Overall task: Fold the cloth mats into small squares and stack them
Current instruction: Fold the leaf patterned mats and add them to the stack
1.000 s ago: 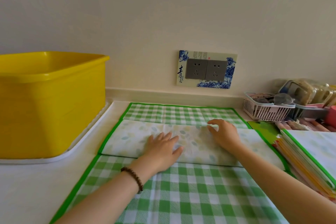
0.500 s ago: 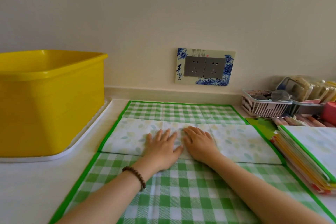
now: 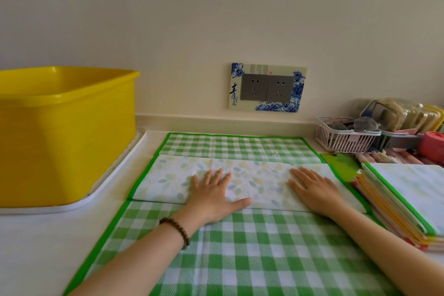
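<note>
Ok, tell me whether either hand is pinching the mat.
No: the left hand and the right hand both lie flat, fingers straight, on the folded-over part of the mat.

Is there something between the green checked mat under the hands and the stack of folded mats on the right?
Nothing visible. The left hand and right hand lie flat on the mat, and the stack lies directly beside its right edge. The white basket stands farther back, off that path.
</note>
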Demonstrator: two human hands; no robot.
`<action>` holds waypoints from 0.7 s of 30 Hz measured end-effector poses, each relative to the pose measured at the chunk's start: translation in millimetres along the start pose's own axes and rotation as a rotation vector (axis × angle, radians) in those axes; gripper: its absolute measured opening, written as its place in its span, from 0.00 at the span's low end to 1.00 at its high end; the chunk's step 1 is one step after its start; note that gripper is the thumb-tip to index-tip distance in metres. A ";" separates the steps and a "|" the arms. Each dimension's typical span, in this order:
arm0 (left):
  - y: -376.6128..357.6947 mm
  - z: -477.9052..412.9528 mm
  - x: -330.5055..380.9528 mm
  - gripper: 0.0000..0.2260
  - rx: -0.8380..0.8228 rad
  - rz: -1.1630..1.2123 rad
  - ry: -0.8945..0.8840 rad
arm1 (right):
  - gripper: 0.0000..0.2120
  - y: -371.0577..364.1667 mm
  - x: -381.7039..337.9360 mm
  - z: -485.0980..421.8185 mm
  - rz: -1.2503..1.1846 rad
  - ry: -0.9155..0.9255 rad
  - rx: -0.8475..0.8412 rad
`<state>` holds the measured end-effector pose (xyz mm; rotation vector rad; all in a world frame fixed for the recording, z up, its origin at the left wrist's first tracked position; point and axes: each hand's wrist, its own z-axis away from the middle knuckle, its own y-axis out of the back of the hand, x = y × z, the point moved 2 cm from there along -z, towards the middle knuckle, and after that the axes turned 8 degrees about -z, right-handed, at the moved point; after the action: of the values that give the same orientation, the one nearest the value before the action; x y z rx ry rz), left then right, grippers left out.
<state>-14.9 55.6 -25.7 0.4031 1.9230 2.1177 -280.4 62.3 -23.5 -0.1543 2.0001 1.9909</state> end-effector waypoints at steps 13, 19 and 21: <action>2.1 0.9 1.8 0.46 -0.018 -0.008 0.002 | 0.27 13.3 -6.8 17.4 -0.024 0.020 0.043; 2.6 1.0 3.3 0.46 -0.015 0.008 0.016 | 0.24 -13.8 -73.6 38.2 -0.085 0.269 -0.046; 2.1 -0.2 3.6 0.46 -0.012 0.000 0.025 | 0.23 -21.0 -78.1 41.1 -0.088 0.295 -0.030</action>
<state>-18.3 56.5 -23.5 0.3753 1.9225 2.1437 -194.6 91.2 -19.9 -0.5625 2.0940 2.0400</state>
